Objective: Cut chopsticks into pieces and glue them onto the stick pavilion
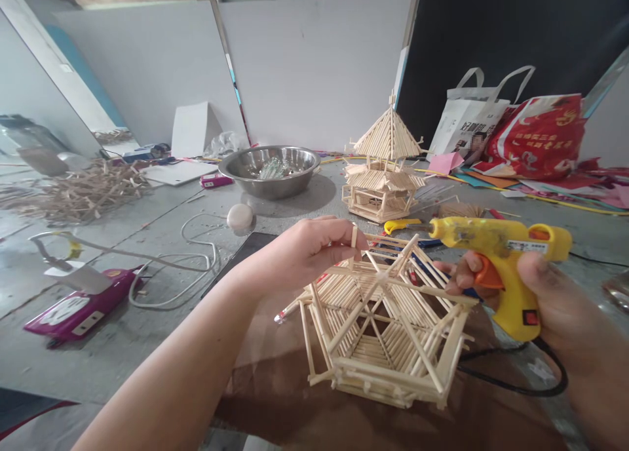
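My left hand point(319, 244) pinches a short wooden stick point(354, 238) upright over the far left side of a six-sided stick frame point(339, 336). The frame is built of thin wooden sticks, with spokes meeting at a hub and rows of sticks lining its inside. My right hand point(545, 287) is wrapped round a yellow glue gun point(515, 277) with an orange trigger. Its nozzle points left, above the frame's far right edge. Fingers of the right hand are partly hidden behind the gun and beside the frame.
A finished-looking stick pagoda point(386, 176) stands behind the frame. Further back sits a steel bowl point(270, 172). At left are a purple power strip point(91, 307), a white cable point(213, 261) and a pile of sticks point(73, 192). Bags, including a red one point(540, 136), and coloured paper lie back right.
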A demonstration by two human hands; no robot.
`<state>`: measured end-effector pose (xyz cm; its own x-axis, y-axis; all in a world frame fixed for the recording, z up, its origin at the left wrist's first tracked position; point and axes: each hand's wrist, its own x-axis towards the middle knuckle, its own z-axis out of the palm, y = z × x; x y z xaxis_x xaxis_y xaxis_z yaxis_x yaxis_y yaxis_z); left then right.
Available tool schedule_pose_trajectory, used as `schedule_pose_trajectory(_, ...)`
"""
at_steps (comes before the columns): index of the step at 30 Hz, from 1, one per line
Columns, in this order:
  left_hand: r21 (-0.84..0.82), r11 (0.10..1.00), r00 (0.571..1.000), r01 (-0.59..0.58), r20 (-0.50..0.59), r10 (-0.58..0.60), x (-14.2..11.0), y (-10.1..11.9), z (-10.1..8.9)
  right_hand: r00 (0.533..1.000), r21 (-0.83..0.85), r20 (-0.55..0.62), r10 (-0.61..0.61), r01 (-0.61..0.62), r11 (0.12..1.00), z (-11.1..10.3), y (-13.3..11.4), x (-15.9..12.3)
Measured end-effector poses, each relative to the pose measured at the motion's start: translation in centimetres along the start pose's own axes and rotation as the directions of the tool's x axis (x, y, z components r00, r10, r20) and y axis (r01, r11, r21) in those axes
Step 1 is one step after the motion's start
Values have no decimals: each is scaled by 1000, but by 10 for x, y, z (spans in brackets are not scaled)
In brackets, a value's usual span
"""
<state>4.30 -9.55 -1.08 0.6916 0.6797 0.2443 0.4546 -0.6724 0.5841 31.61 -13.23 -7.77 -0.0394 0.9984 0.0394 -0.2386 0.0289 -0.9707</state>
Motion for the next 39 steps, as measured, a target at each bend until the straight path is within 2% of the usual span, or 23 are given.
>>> schedule_pose_trajectory(3, -26, 1000, 1000, 6, 4, -6, 0, -1, 1, 996, -16, 76, 36, -35, 999, -3, 1, 2)
schedule_pose_trajectory(6, -38, 999, 1000, 6, -16, -6, 1, -3, 3, 996, 1, 89, 23, -23, 1000, -4, 2, 3)
schedule_pose_trajectory(13, -57, 998, 1000, 6, -6, -6, 2, -4, 4, 999, 33, 1, 40, -40, 999, 6, -1, -4)
schedule_pose_trajectory(22, -93, 996, 1000, 0, 13, 1, 2, -4, 3, 999, -37, -34, 1, -2, 999, 0, 1, -3)
schedule_pose_trajectory(25, -99, 995, 1000, 1, 11, 0, 2, -4, 3, 1000, -62, -14, -4, 3, 998, 2, -1, -2)
schedule_pose_trajectory(32, -155, 988, 999, 29, -17, -32, -2, -6, 4, 997, 89, -26, 70, -67, 994, 16, -4, -7)
schedule_pose_trajectory(35, -195, 980, 999, 28, -36, -36, -6, -6, 6, 993, 110, 18, 113, -115, 987, 14, -3, -7)
schedule_pose_trajectory(39, -186, 982, 996, 28, -75, -42, -7, -7, 12, 993, 105, 48, 106, -111, 988, 5, 1, -3)
